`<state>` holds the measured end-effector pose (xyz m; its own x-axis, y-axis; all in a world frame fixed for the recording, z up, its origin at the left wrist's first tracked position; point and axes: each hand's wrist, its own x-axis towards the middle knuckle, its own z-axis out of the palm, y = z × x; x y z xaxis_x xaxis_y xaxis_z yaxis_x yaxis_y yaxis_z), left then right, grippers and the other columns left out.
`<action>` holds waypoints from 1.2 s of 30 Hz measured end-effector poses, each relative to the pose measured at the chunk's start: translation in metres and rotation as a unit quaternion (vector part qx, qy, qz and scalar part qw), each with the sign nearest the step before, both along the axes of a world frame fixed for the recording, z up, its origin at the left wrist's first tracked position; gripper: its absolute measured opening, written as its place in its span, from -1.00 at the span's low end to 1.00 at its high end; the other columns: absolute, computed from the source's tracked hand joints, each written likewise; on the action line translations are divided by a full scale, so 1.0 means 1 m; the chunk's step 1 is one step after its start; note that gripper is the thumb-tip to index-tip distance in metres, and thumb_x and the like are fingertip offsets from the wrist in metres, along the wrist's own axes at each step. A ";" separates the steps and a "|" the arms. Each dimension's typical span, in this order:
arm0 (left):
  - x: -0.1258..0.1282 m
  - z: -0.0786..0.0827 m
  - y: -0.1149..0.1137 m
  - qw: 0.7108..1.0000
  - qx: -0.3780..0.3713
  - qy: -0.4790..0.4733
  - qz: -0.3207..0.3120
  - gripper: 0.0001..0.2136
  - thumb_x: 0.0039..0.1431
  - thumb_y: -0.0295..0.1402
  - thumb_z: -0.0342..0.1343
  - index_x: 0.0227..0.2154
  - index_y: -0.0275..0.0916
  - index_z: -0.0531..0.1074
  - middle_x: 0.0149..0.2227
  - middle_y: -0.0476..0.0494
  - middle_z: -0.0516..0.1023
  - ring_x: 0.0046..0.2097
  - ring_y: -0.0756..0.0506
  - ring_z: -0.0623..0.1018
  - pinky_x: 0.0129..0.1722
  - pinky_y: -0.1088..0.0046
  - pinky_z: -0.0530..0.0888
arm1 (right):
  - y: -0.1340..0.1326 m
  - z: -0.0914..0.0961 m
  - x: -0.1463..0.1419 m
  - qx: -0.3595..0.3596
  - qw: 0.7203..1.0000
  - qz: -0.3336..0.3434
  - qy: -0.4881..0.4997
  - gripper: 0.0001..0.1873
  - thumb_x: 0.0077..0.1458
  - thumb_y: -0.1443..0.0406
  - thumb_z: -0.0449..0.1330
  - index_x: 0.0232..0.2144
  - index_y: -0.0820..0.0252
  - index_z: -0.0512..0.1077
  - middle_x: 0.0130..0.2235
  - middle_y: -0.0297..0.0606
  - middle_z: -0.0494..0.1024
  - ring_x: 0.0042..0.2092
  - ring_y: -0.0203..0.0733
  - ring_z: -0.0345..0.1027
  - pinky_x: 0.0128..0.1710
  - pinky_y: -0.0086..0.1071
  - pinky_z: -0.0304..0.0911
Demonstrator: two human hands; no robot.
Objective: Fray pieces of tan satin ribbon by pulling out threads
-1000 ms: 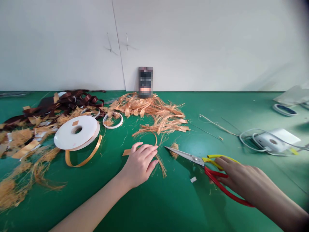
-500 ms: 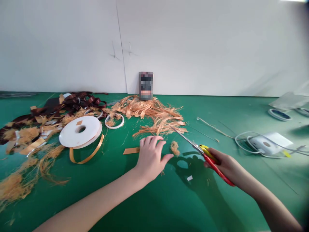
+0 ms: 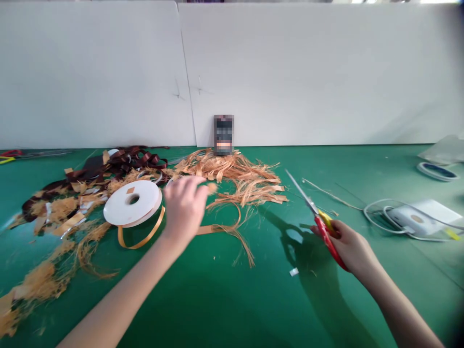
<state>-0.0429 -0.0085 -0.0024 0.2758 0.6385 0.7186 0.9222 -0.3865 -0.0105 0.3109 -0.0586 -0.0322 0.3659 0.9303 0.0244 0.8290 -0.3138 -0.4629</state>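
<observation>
My right hand (image 3: 351, 247) is closed around the handles of the red-and-yellow scissors (image 3: 324, 229). Their blades are together and point up and away from me over the green table. Slightly blurred, my left hand (image 3: 186, 205) is raised beside the white ribbon spool (image 3: 130, 205). Its thumb and fingers pinch a small clump of tan threads (image 3: 211, 188). To its right, a piece of tan ribbon (image 3: 213, 229) with a frayed end lies on the table. Beyond it spreads a pile of frayed ribbon pieces (image 3: 232, 169).
On the left lie dark brown ribbon (image 3: 145, 157) and tangled tan thread waste (image 3: 39, 285). A phone-like device (image 3: 224, 135), its face pixelated, leans on the white partition (image 3: 308, 72). At right sit a white box with cables (image 3: 424, 216) and a roll of tape (image 3: 438, 172).
My left hand has picked up the thread clump from the table and carried it left towards the spool. The frayed ribbon end is uncovered. The scissors are tilted more upright.
</observation>
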 end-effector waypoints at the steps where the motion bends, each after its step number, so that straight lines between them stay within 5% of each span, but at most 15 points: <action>1: -0.020 0.005 0.005 0.999 -0.009 0.007 0.052 -0.85 0.21 -0.43 0.01 -0.33 -0.20 0.49 -0.09 -0.19 0.53 0.00 -0.25 0.39 -0.01 0.10 0.23 | 0.001 0.001 0.003 -0.021 0.999 -0.031 -0.014 -0.58 -0.16 -0.12 0.09 -0.56 0.10 0.30 -0.60 -0.25 0.45 -0.54 -0.11 0.31 -0.56 -0.34 0.16; 4: -0.060 0.005 0.010 0.979 -0.112 0.064 0.159 -0.71 0.12 -0.58 -0.05 -0.12 -0.36 0.44 0.10 -0.43 0.36 0.14 -0.39 0.26 0.01 0.00 0.24 | 0.004 0.006 0.009 -0.069 0.991 -0.098 -0.053 -0.59 -0.14 -0.11 0.08 -0.58 0.08 0.28 -0.61 -0.16 0.43 -0.52 -0.02 0.32 -0.55 -0.29 0.16; 7: -0.068 -0.004 0.003 0.960 -0.179 0.080 0.199 -0.61 0.05 -0.60 -0.02 -0.02 -0.46 0.36 0.14 -0.58 0.27 0.15 -0.51 0.22 -0.04 -0.13 0.25 | 0.007 0.007 0.007 -0.078 0.991 -0.086 -0.067 -0.61 -0.08 -0.07 0.06 -0.66 0.06 0.22 -0.61 -0.10 0.42 -0.52 0.00 0.32 -0.55 -0.26 0.17; 11: -0.050 -0.011 -0.007 0.974 -0.222 0.027 0.044 -0.79 0.16 -0.43 0.02 -0.16 -0.28 0.44 0.03 -0.36 0.41 0.08 -0.36 0.33 0.00 -0.01 0.29 | 0.012 -0.002 0.001 -0.107 0.990 -0.053 -0.082 -0.61 -0.03 -0.04 0.02 -0.67 0.07 0.22 -0.62 -0.08 0.41 -0.52 0.01 0.32 -0.54 -0.25 0.16; 14: -0.033 -0.019 -0.009 0.939 -0.330 -0.036 -0.089 -0.83 0.15 -0.30 0.10 -0.22 -0.22 0.44 -0.13 -0.19 0.47 -0.05 -0.20 0.42 -0.04 0.16 0.36 | 0.014 -0.011 -0.004 -0.105 0.988 -0.051 -0.099 -0.60 -0.04 -0.05 0.04 -0.53 0.16 0.35 -0.57 -0.08 0.44 -0.47 0.08 0.37 -0.51 -0.22 0.19; 18: -0.015 -0.036 -0.010 0.910 -0.391 -0.071 -0.117 -0.88 0.08 -0.33 0.18 -0.32 -0.23 0.43 -0.21 -0.13 0.45 -0.12 -0.16 0.40 -0.10 0.23 0.37 | 0.011 -0.006 -0.018 -0.099 0.984 -0.071 -0.127 -0.43 0.04 -0.04 0.00 -0.18 0.38 0.36 -0.31 0.13 0.52 -0.26 0.16 0.44 -0.37 -0.17 0.27; 23: -0.008 -0.030 -0.011 0.882 -0.434 -0.127 -0.131 -0.89 0.08 -0.44 0.15 -0.52 -0.24 0.36 -0.32 -0.09 0.44 -0.21 -0.13 0.40 -0.16 0.27 0.34 | 0.005 0.017 -0.043 -0.154 0.961 -0.047 -0.225 -0.40 0.15 0.00 -0.13 -0.22 0.44 0.43 -0.16 0.35 0.44 -0.09 0.40 0.34 -0.29 -0.07 0.24; 25: -0.007 -0.014 -0.012 0.828 -0.500 -0.219 -0.130 -0.86 0.10 -0.38 0.12 -0.53 -0.23 0.33 -0.43 -0.04 0.44 -0.33 -0.09 0.42 -0.26 0.33 0.34 | 0.002 0.027 -0.055 -0.129 0.953 -0.043 -0.271 -0.47 0.15 0.04 -0.08 -0.26 0.42 0.44 -0.16 0.36 0.44 -0.05 0.45 0.28 -0.26 -0.05 0.22; 28: -0.004 0.014 -0.016 0.659 -0.586 -0.456 -0.121 -0.84 0.11 -0.27 0.13 -0.45 -0.24 0.34 -0.47 -0.05 0.50 -0.37 -0.05 0.49 -0.33 0.41 0.35 | -0.005 0.042 -0.080 -0.028 0.971 -0.007 -0.238 -0.51 0.18 0.06 -0.10 -0.23 0.38 0.39 -0.21 0.24 0.45 -0.12 0.30 0.32 -0.24 -0.08 0.22; 30: 0.001 0.027 -0.023 0.559 -0.576 -0.586 -0.115 -0.84 0.07 -0.28 0.18 -0.39 -0.25 0.37 -0.35 -0.09 0.55 -0.25 -0.05 0.53 -0.25 0.44 0.37 | -0.012 0.052 -0.102 0.008 0.995 0.052 -0.083 -0.56 0.16 0.00 -0.07 -0.31 0.22 0.37 -0.28 -0.01 0.48 -0.28 0.05 0.37 -0.29 -0.17 0.24; 31: 0.004 0.031 -0.027 0.524 -0.564 -0.629 -0.109 -0.85 0.05 -0.30 0.21 -0.37 -0.24 0.39 -0.30 -0.10 0.56 -0.19 -0.04 0.53 -0.22 0.46 0.36 | -0.015 0.057 -0.114 -0.040 0.994 0.098 0.023 -0.54 0.14 -0.06 -0.06 -0.39 0.17 0.36 -0.38 -0.13 0.48 -0.36 -0.05 0.37 -0.34 -0.23 0.24; 34: 0.018 0.031 -0.043 0.436 -0.534 -0.720 -0.083 -0.90 0.05 -0.37 0.21 -0.37 -0.24 0.43 -0.19 -0.10 0.56 -0.09 -0.03 0.50 -0.16 0.50 0.36 | -0.025 0.064 -0.150 -0.201 0.895 0.223 0.328 -0.46 0.09 -0.15 -0.04 -0.47 0.18 0.36 -0.42 -0.21 0.48 -0.37 -0.17 0.37 -0.39 -0.34 0.26; 36: 0.027 0.024 -0.055 0.389 -0.528 -0.751 -0.083 -0.89 0.04 -0.38 0.23 -0.36 -0.23 0.46 -0.17 -0.10 0.55 -0.07 -0.03 0.50 -0.15 0.51 0.37 | -0.028 0.062 -0.168 -0.235 0.840 0.220 0.436 -0.46 0.03 -0.16 0.04 -0.42 0.22 0.38 -0.38 -0.22 0.50 -0.35 -0.21 0.38 -0.35 -0.36 0.29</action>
<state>-0.0159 -0.0637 0.0213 0.1513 0.8593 -0.4885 -0.4556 0.4992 0.7371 0.1433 -0.0869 0.0297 -0.3286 0.8117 -0.4828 0.3222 -0.3842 -0.8652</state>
